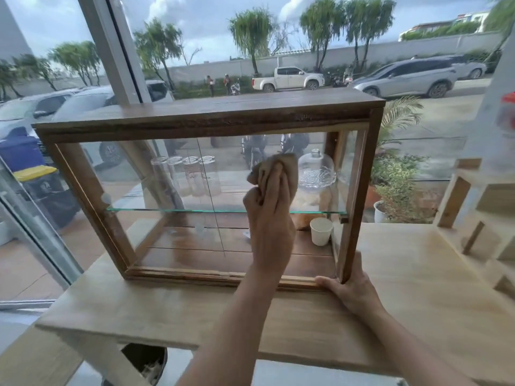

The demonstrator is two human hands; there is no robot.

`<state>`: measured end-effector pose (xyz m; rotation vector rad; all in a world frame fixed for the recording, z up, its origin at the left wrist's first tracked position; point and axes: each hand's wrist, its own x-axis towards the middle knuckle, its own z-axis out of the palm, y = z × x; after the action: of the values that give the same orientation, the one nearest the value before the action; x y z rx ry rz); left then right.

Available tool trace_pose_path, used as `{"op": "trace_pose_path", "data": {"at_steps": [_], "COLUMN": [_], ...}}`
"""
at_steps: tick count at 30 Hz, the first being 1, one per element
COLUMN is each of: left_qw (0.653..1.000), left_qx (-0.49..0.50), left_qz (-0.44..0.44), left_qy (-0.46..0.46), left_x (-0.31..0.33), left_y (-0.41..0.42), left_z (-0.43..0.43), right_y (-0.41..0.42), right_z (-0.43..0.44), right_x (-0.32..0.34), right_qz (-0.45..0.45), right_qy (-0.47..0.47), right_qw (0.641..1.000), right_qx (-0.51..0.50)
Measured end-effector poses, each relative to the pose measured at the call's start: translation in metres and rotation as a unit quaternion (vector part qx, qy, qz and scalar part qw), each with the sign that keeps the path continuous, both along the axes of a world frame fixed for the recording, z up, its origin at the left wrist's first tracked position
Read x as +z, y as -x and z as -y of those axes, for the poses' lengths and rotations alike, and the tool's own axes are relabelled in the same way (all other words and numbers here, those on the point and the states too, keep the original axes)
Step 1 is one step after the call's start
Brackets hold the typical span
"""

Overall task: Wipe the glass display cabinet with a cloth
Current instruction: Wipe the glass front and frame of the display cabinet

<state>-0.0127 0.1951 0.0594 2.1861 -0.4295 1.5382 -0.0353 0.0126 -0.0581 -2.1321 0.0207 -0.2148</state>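
Note:
A wooden-framed glass display cabinet [211, 118] stands on a light wooden counter [172, 307] in front of a window. My left hand [269, 215] presses a beige cloth [284, 165] flat against the right half of the front glass, fingers pointing up. My right hand [351, 288] grips the cabinet's lower right front corner, thumb on the bottom rail. Inside, several clear glasses [186, 176] sit on a glass shelf [167, 210], beside a clear domed dish [316, 171]. A white paper cup [321, 231] stands on the cabinet floor at the right.
A light wooden rack [479, 218] with open compartments stands on the counter to the right. The large window [111, 51] rises just behind the cabinet, with parked cars and trees outside. A dark bin [145, 360] sits below the counter's front edge.

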Motion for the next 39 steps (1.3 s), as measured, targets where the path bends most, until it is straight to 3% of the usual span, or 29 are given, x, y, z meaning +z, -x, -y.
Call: {"op": "trace_pose_path", "data": {"at_steps": [2, 5, 8, 10, 13, 16, 19, 21, 24, 27, 30, 32, 35, 37, 39], "left_qw": [0.998, 0.994, 0.999, 0.998, 1.0, 0.996, 0.998, 0.994, 1.0, 0.994, 0.998, 0.998, 1.0, 0.998, 0.999], "left_qx": [0.046, 0.065, 0.008, -0.023, 0.023, 0.052, -0.007, -0.036, 0.016, 0.072, 0.016, -0.022, 0.022, 0.057, 0.034], "left_qz": [0.003, -0.036, -0.034, 0.01, 0.012, -0.036, -0.045, -0.029, 0.004, -0.03, -0.06, -0.04, 0.01, 0.008, -0.029], "left_qy": [0.04, 0.075, -0.016, -0.06, 0.006, 0.059, -0.047, -0.095, -0.015, 0.072, 0.001, -0.042, -0.011, 0.024, -0.01], "left_x": [0.017, -0.022, -0.051, -0.018, 0.024, -0.017, -0.048, -0.018, 0.025, -0.006, -0.038, -0.014, 0.022, 0.002, -0.035], "left_y": [-0.008, 0.003, 0.015, 0.008, -0.006, 0.004, 0.019, 0.01, -0.009, 0.002, 0.022, 0.013, -0.009, -0.01, 0.003], "left_z": [-0.026, -0.026, 0.015, 0.016, -0.021, -0.025, 0.021, 0.028, -0.018, -0.041, 0.009, 0.014, -0.036, -0.059, -0.042], "right_y": [0.0, 0.002, 0.001, 0.001, 0.001, 0.002, 0.002, 0.002, 0.001, 0.002, 0.003, 0.004, 0.004, 0.004, 0.004], "right_z": [0.0, 0.0, 0.0, 0.0, 0.0, -0.001, -0.001, -0.001, -0.001, -0.001, -0.005, -0.005, -0.005, -0.004, -0.004], "right_x": [-0.001, -0.001, -0.002, -0.002, -0.001, -0.001, -0.002, 0.0, 0.001, 0.0, 0.002, 0.004, 0.005, 0.005, 0.005], "right_qz": [0.0, 0.002, 0.001, -0.002, 0.002, 0.006, 0.006, 0.003, 0.0, 0.0, -0.001, 0.001, -0.002, -0.002, -0.003], "right_qy": [-0.006, -0.002, 0.005, 0.001, -0.002, 0.004, 0.004, -0.002, -0.002, 0.0, -0.005, -0.004, -0.006, -0.003, -0.001], "right_qw": [1.0, 1.0, 1.0, 1.0, 1.0, 1.0, 1.0, 1.0, 1.0, 1.0, 1.0, 1.0, 1.0, 1.0, 1.0], "right_qx": [0.004, 0.004, 0.002, -0.002, -0.001, -0.006, -0.009, -0.012, -0.006, -0.014, -0.019, -0.023, -0.019, -0.017, -0.017]}}
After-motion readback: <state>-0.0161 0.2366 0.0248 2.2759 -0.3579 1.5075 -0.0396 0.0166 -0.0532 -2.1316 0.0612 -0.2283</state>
